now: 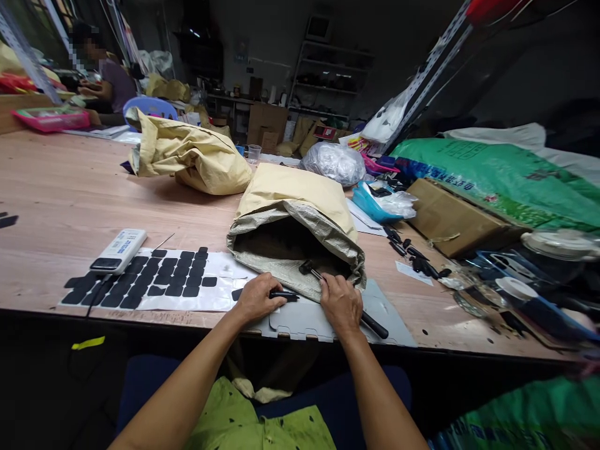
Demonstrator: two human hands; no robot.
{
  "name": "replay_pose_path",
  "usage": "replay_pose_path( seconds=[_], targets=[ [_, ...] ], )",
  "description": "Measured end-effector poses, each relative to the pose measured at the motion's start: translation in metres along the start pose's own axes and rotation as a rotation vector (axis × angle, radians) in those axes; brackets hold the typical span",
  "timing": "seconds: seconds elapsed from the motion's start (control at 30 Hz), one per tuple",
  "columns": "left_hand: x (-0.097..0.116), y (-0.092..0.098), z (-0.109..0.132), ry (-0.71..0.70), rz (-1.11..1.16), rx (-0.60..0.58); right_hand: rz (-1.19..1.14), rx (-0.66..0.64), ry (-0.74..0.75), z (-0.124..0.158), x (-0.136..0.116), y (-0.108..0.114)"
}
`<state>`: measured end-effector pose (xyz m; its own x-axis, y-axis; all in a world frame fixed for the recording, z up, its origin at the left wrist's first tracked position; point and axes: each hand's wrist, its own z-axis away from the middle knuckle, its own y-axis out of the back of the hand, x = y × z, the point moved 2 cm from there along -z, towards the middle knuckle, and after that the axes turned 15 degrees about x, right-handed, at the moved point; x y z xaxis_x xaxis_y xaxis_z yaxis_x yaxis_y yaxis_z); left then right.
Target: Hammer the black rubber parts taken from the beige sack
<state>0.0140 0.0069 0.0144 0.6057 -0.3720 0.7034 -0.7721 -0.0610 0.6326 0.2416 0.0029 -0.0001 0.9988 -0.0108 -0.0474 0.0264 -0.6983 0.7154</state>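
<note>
My left hand (255, 297) is closed on a small black part (284, 294) at the table's near edge. Close beside it, my right hand (340, 302) rests with fingers curled on the lower lip of an open woven sack (285, 215). What the right fingers grip, if anything, I cannot make out. A black hammer (310, 269) lies with its head at the sack's mouth, its handle running under my right hand and out to the right. Both hands sit over a grey flat plate (300, 320).
A white sheet with several black pads (159, 278) and a white remote (119, 250) lie to the left. Another yellow sack (187, 156) sits further back. Cardboard box (450, 215), black small parts (417, 256) and bags crowd the right. A person sits far left.
</note>
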Motion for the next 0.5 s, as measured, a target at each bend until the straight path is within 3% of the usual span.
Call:
replay_pose_path(
  seconds=[0.13,0.23,0.4,0.5],
  targets=[
    [0.001,0.003,0.0,-0.061,0.039,-0.013,0.007,-0.006,-0.005,0.0,-0.002,0.002],
    [0.013,0.011,0.013,-0.097,0.091,-0.057,0.008,-0.003,-0.017,0.0,-0.001,0.003],
    [0.044,0.013,0.072,-0.145,0.212,-0.304,-0.009,-0.005,-0.035,0.0,-0.001,0.003],
    [0.039,-0.004,0.106,-0.05,0.216,-0.415,-0.015,-0.002,-0.04,0.0,-0.001,0.003]
  ],
)
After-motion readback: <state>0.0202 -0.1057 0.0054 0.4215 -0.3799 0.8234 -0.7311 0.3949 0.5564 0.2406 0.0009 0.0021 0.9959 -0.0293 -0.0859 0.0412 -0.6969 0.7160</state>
